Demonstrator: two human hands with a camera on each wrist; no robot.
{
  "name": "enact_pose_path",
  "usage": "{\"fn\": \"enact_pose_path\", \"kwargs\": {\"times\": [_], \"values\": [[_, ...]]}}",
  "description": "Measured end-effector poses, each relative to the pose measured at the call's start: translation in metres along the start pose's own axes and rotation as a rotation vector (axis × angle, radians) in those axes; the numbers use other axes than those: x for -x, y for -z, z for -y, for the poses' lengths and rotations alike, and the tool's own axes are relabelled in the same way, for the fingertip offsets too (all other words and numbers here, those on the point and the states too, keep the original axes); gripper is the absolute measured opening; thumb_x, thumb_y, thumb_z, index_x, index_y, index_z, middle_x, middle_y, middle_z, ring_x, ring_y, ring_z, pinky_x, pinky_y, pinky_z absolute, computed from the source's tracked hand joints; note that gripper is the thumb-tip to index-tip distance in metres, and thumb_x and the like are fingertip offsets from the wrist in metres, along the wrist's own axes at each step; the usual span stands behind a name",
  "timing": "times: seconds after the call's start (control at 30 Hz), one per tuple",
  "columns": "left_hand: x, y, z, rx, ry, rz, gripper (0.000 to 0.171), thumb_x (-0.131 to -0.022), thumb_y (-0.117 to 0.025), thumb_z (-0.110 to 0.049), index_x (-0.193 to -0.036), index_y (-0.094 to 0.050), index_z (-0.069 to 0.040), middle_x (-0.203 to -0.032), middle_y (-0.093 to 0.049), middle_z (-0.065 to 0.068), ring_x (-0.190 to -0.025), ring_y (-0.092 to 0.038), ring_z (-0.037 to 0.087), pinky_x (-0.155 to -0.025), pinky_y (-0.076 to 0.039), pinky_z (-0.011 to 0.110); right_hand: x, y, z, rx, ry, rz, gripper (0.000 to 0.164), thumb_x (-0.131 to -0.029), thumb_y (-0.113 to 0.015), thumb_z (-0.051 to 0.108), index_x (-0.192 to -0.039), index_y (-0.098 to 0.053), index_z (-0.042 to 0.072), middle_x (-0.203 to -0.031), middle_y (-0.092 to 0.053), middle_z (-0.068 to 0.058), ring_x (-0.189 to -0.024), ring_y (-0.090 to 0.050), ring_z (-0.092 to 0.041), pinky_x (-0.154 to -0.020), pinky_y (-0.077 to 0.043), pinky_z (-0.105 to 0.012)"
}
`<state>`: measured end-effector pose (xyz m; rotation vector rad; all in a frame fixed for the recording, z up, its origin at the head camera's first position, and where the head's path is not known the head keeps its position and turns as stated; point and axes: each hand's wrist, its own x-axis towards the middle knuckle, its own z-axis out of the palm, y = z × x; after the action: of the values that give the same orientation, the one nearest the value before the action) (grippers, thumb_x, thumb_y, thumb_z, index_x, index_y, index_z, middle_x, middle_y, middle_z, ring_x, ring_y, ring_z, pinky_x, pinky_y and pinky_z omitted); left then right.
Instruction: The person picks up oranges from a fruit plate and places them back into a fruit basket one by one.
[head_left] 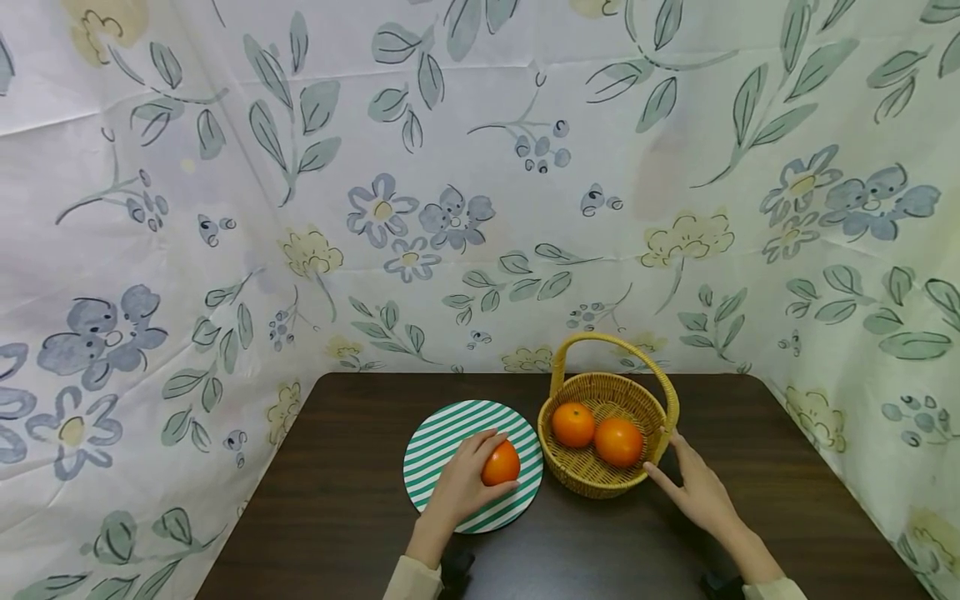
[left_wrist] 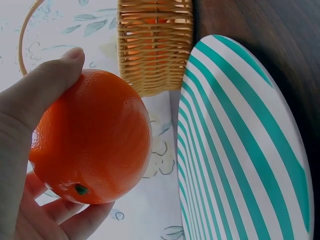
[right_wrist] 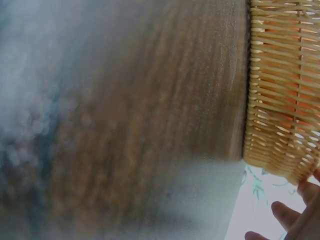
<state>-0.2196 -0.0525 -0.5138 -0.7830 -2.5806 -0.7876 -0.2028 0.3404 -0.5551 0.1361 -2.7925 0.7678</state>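
My left hand holds an orange, with the thumb on one side and the fingers curled round the other. In the left wrist view, the orange's small green stem mark shows, and the fruit is apart from the striped plate. That round, flat plate has green and white stripes; in the head view the held orange overlaps it. My right hand is at the right side of a wicker basket, thumb and fingers spread and fingertips right at its rim. Two more oranges lie inside the basket.
The dark brown wooden table carries the plate on the left and the basket to its right. An arched handle rises over the basket. A floral cloth hangs behind the table and along both sides.
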Motion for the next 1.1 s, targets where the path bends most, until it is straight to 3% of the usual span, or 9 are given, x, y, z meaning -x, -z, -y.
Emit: {"fn": "enact_pose_path", "kwargs": {"times": [0.63, 1.1], "values": [[-0.012, -0.007, -0.014, 0.024, -0.058, -0.009, 0.068, -0.075, -0.071, -0.052, -0.134, -0.048, -0.026, -0.134, -0.048, 0.001, -0.109, -0.053, 0.021, -0.078, -0.053, 0.036, 0.002, 0.0, 0.001, -0.003, -0.007, 0.006, 0.081, -0.09, -0.054, 0.048, -0.148, -0.017, 0.006, -0.148, -0.023, -0.027, -0.127, -0.032, -0.049, -0.092, -0.03, -0.069], [-0.026, -0.008, -0.031, 0.042, -0.086, -0.011, 0.068, -0.076, -0.069, -0.053, -0.133, -0.049, -0.022, -0.136, -0.047, 0.001, -0.116, -0.05, 0.021, -0.082, -0.052, 0.037, 0.001, 0.001, 0.002, -0.002, -0.006, 0.005, 0.08, -0.09, -0.054, 0.048, -0.148, -0.017, 0.007, -0.148, -0.023, -0.027, -0.127, -0.032, -0.05, -0.091, -0.03, -0.069]]}}
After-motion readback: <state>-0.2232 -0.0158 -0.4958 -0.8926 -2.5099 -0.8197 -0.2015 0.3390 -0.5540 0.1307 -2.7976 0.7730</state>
